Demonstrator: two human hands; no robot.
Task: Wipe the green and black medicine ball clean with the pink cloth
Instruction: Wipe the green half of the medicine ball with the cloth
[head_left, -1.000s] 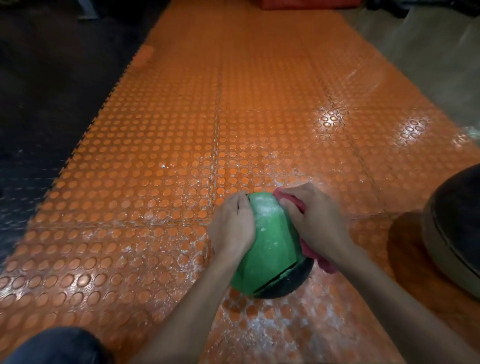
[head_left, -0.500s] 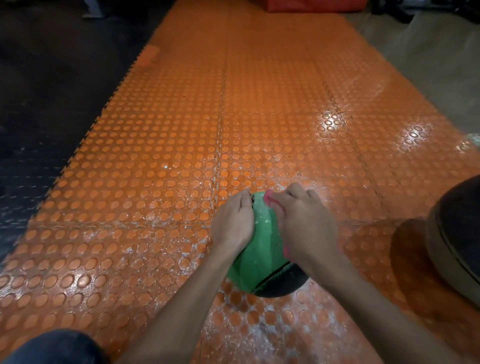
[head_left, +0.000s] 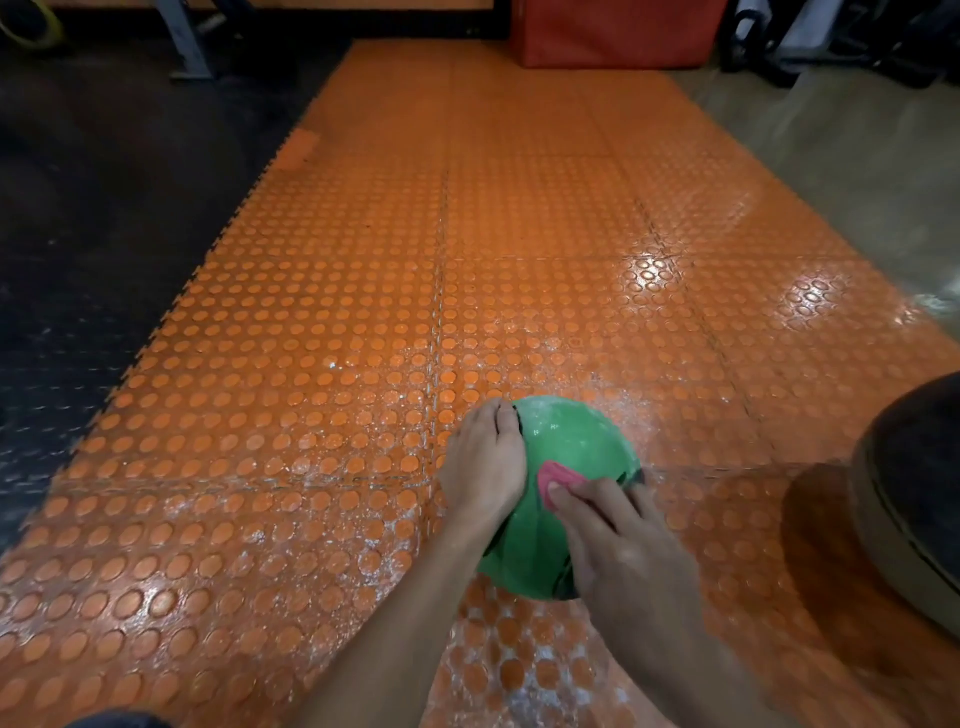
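The green and black medicine ball (head_left: 571, 441) sits on the orange studded floor mat (head_left: 363, 338), its green panel dusted with white powder near the top. My left hand (head_left: 485, 467) cups the ball's left side, fingers curled over its top edge. My right hand (head_left: 618, 545) lies on the near right face of the ball and presses the pink cloth (head_left: 551, 480) against the green surface; only a small corner of the cloth shows beyond my fingertips. A sliver of the black panel peeks out at the ball's right and lower edges.
White powder is scattered on the mat around the ball. A large dark ball (head_left: 914, 509) sits close on the right. A red box (head_left: 618, 31) stands at the mat's far end. Black flooring (head_left: 104, 234) lies left, bare concrete (head_left: 857, 156) right.
My right hand has drawn the pink cloth from the ball's top down toward me across the green panel. The left hand has stayed on the ball's left side.
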